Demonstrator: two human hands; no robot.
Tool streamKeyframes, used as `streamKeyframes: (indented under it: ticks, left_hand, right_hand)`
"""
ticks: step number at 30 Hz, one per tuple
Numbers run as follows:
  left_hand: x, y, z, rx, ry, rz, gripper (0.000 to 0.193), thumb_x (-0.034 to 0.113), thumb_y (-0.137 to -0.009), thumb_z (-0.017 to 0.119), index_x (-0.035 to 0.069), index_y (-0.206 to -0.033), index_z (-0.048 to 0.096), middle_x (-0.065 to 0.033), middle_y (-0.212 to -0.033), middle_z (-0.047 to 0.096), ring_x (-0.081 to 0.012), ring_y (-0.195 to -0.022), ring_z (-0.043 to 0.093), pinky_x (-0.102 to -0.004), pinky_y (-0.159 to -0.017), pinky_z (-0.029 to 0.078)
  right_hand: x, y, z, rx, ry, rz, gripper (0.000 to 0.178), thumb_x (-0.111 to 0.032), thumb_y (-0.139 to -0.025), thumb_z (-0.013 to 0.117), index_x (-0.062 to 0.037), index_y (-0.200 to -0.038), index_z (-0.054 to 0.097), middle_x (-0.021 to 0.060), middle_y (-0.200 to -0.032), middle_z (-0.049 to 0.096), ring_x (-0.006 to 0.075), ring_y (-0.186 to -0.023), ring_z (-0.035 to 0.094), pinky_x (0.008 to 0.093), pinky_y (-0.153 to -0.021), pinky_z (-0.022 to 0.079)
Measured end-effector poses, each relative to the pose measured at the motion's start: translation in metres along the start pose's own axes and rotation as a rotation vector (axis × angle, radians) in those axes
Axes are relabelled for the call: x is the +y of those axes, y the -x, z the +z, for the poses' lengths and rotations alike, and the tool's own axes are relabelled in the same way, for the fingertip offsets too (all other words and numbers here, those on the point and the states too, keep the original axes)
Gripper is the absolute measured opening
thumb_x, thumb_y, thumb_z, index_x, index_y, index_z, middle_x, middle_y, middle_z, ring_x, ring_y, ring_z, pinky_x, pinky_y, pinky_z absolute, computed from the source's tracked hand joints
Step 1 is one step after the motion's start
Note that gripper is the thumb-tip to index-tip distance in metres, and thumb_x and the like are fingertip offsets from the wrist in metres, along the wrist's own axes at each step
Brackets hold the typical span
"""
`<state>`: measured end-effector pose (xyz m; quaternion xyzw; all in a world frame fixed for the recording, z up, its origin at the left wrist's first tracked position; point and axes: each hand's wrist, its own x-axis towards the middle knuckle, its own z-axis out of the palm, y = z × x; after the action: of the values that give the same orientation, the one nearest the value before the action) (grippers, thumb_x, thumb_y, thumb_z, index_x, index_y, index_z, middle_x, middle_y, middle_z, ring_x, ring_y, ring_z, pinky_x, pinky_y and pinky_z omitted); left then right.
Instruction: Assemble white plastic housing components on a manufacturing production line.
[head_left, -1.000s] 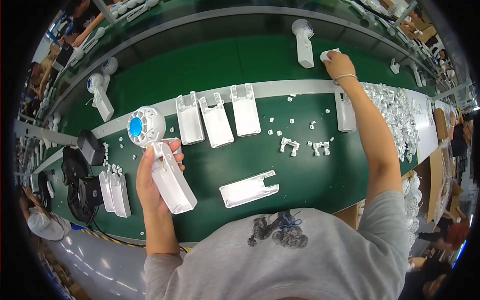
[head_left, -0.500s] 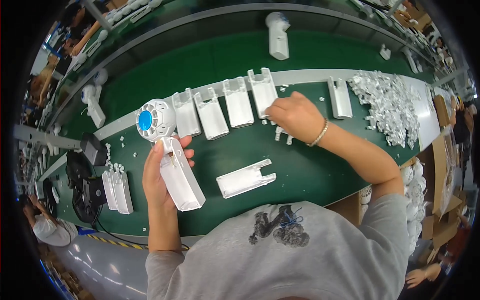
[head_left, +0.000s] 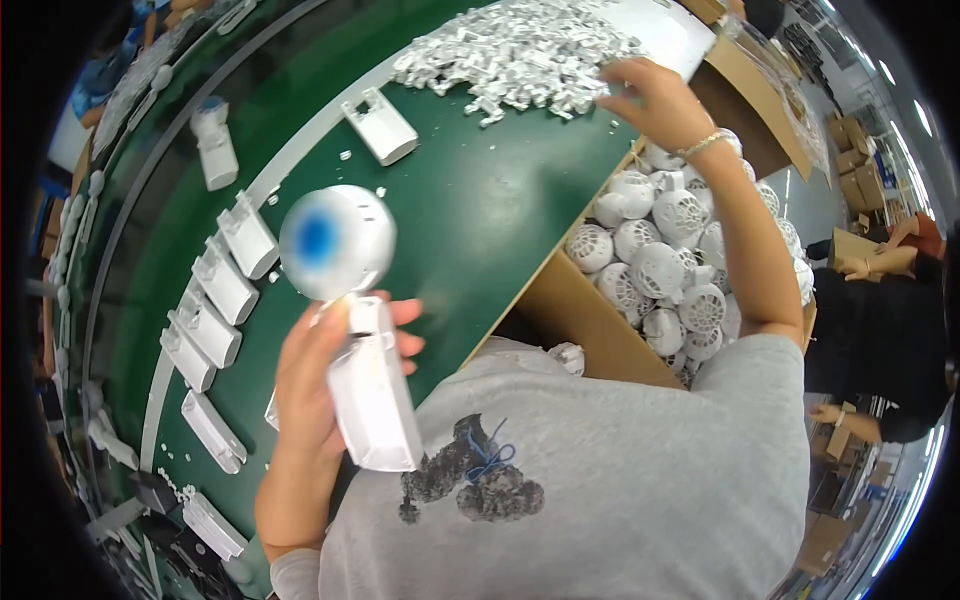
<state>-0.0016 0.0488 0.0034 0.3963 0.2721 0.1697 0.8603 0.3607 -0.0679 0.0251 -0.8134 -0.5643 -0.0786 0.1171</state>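
Note:
My left hand [head_left: 305, 375] is closed around the neck of a white handheld fan [head_left: 375, 405] with a blue centre on its round head. The fan's handle is an open, hollow shell that hangs down toward my shirt; its head is blurred. At the far side of the table, my right hand [head_left: 660, 105] is at the right edge of a heap of small white plastic pieces [head_left: 510, 60]. Its thumb and fingers are apart, and I see nothing between them. One white handle shell [head_left: 382, 127] lies on the green table, left of the heap.
Several white handle shells [head_left: 248, 238] are lined up at the left. Beneath my right forearm, a cardboard box [head_left: 600, 320] holds many white round fan heads [head_left: 660, 270]. Beyond the table's pale edge, another fan [head_left: 215, 155] lies on a green surface. People are at work on the right.
My view has turned to the right. My right hand has left the row of shells and small parts and moved to the heap. The fan stays in my left hand.

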Motion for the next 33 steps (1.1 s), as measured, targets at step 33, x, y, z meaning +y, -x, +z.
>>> streamKeyframes:
  ticks: [33]
  left_hand:
    - [-0.068, -0.062, -0.013, -0.022, 0.104, -0.174, 0.033, 0.021, -0.086, 0.053, -0.003, -0.108, 0.045, -0.0157, -0.099, 0.058, -0.0216, -0.083, 0.061, -0.0308, -0.067, 0.053]
  right_hand:
    - [-0.067, -0.035, 0.076, -0.324, -0.673, 0.142, 0.014, -0.009, -0.078, 0.060, -0.0050, -0.090, 0.054, 0.0038, -0.074, 0.061, 0.0098, -0.066, 0.058, 0.0231, -0.052, 0.045]
